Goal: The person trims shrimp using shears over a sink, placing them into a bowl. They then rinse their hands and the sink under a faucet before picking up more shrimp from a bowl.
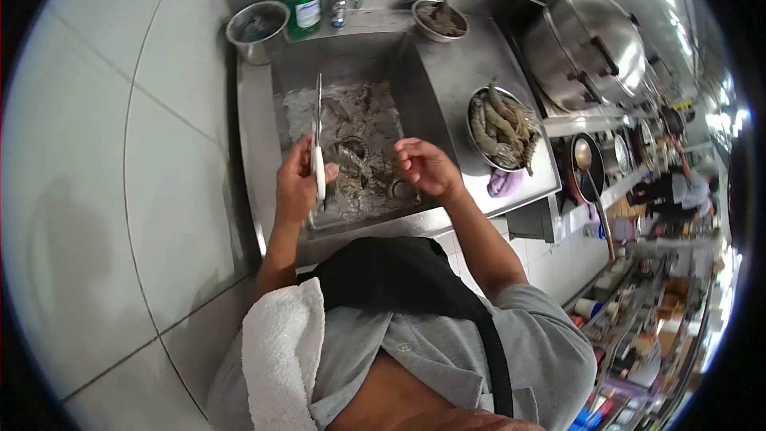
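My left hand (297,179) is closed round the white handle of a knife (318,160), its blade upright and pointing to the back of the sink. Below both hands, the steel sink (415,72) holds cloudy water with shrimp (351,152) in it. Over the sink's right side is my right hand (427,166), its fingers curled; whether anything small is between them cannot be made out. Right of that hand stands a bowl heaped with whole shrimp (499,124).
Behind the sink are a steel pot (257,30), a green soap bottle (304,12), a faucet (341,4) and a small bowl (441,19). A purple cloth (505,183) lies right. Further right are a large steamer (590,48), a pan (585,168) and a person (690,191).
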Demonstrator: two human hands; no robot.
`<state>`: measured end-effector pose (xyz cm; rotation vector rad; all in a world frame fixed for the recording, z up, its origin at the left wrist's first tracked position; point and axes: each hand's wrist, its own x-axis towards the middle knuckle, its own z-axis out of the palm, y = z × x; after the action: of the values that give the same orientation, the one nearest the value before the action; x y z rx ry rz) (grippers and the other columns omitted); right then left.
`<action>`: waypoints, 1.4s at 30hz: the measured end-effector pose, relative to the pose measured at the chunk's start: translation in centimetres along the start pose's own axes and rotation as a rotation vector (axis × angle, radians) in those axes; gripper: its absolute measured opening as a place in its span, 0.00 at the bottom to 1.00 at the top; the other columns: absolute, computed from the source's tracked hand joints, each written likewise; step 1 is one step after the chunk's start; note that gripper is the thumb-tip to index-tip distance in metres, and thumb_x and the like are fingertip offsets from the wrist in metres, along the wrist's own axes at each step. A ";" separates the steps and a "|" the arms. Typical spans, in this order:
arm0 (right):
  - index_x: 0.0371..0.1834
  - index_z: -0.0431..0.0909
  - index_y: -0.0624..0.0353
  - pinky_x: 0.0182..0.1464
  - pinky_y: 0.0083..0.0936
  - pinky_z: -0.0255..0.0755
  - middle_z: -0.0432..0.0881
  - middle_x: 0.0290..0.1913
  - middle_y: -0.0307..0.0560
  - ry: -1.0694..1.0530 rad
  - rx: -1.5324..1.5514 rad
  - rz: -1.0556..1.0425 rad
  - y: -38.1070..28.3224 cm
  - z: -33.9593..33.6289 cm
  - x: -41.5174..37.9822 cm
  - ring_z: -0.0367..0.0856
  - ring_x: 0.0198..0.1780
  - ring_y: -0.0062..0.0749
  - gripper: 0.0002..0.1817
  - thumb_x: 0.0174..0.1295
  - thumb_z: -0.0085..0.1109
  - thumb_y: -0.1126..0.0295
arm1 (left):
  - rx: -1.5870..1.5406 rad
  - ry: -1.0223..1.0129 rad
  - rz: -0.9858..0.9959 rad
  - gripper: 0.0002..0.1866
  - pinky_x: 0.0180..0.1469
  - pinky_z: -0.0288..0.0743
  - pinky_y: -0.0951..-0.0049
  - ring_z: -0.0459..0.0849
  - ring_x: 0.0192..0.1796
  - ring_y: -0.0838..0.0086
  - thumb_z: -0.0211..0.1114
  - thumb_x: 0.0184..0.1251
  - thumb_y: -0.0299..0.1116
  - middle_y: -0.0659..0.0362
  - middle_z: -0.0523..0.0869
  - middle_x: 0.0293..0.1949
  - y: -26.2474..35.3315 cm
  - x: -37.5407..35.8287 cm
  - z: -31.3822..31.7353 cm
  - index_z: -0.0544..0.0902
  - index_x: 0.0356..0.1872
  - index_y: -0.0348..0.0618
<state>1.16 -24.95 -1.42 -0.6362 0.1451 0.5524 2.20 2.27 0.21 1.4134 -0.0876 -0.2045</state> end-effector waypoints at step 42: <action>0.28 0.58 0.56 0.43 0.48 0.72 0.68 0.23 0.51 0.523 0.217 -0.256 -0.6 -2.3 7.0 0.70 0.28 0.45 0.14 0.68 0.38 0.59 | 0.851 -0.397 -0.009 0.23 0.43 0.74 0.53 0.82 0.41 0.46 0.59 0.60 0.33 0.39 0.83 0.38 -1.2 -3.1 3.0 0.69 0.55 0.34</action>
<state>7.50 -23.59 -5.00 -0.5645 0.5993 0.1099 -1.52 -0.21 -0.36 2.2001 -0.5460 -0.4918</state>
